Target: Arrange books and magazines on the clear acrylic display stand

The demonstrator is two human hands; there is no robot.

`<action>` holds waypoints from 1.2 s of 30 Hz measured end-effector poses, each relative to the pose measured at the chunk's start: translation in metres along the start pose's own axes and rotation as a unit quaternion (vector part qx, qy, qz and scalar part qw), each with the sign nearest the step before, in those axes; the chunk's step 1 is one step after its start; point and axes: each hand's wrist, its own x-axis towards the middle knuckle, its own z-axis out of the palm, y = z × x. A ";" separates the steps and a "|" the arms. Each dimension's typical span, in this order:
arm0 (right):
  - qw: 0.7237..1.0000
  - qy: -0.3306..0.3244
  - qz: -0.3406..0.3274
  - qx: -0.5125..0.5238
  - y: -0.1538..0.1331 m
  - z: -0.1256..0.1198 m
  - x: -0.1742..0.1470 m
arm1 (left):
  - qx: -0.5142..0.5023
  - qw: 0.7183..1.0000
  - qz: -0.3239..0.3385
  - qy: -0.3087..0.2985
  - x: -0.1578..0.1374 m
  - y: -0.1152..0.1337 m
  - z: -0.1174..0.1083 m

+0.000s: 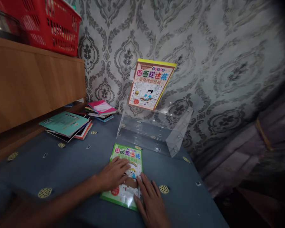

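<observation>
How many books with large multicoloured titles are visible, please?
2: the brown-bordered book on the clear rack and the green-bordered book under the left hand. More may hide in the stacks.

The left grip [115,172], a bare human hand with slender fingers [122,167], joined a slim bare forearm [85,188] that blurred toward the frame's lower left. The right grip [152,201], another bare hand, showed long, tapering fingers near the bottom centre.

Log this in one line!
left hand: on rectangular green-bordered book | right hand: at its right edge | clear plastic rack: beyond
</observation>
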 end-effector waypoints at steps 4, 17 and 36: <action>0.999 -0.024 0.003 0.042 0.004 -0.014 0.007 | 0.025 0.997 -0.074 -0.007 0.008 -0.034 -0.009; 0.993 -0.043 0.091 0.056 0.008 -0.017 0.101 | -0.018 0.973 -0.185 0.140 0.044 -0.069 0.019; 0.925 0.094 0.154 0.334 0.020 0.005 0.102 | -0.730 0.566 -0.367 0.109 0.043 -0.079 -0.014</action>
